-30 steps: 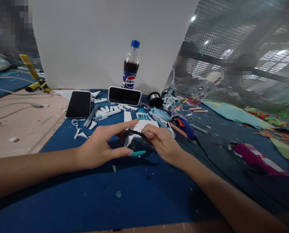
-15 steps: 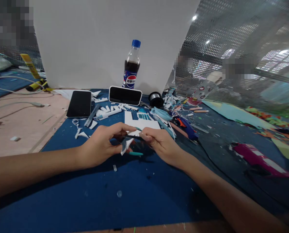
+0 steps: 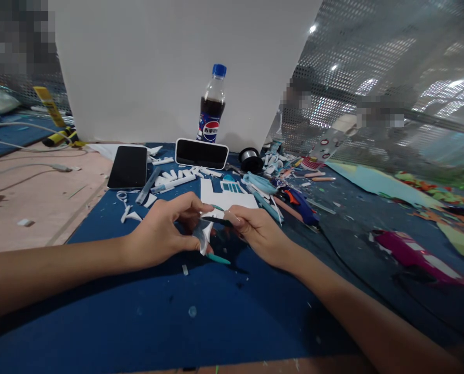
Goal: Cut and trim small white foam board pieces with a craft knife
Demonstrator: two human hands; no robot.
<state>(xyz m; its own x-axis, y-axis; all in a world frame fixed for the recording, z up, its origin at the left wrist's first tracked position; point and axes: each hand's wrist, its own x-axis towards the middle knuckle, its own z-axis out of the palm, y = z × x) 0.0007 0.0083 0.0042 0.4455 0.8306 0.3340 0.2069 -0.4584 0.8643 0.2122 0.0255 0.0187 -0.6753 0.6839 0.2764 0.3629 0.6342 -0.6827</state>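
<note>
My left hand (image 3: 172, 228) is closed around a small curved white piece (image 3: 204, 235), pinched between thumb and fingers; long teal nails show on this hand. Closed too, my right hand (image 3: 257, 231) grips a thin dark tool with a flat blade-like end (image 3: 216, 220); its kind is not clear, as the fingers cover most of it. The tool's end lies against or just over the white piece; contact cannot be made out. Both hands are held above a blue mat (image 3: 158, 322). Just beyond them lies a white cut-out sheet (image 3: 232, 200).
A cola bottle (image 3: 212, 106) stands behind a propped phone (image 3: 201, 154). Another phone (image 3: 128, 167) lies left, near white scraps (image 3: 173, 179). A wire spool (image 3: 250, 160), a blue glue gun (image 3: 300, 205) with a cord and a magenta tool (image 3: 419, 257) lie right.
The white piece has turned more upright in my left hand, whose lower fingers have shifted slightly down. My right hand has stayed nearly in place with the dark tool.
</note>
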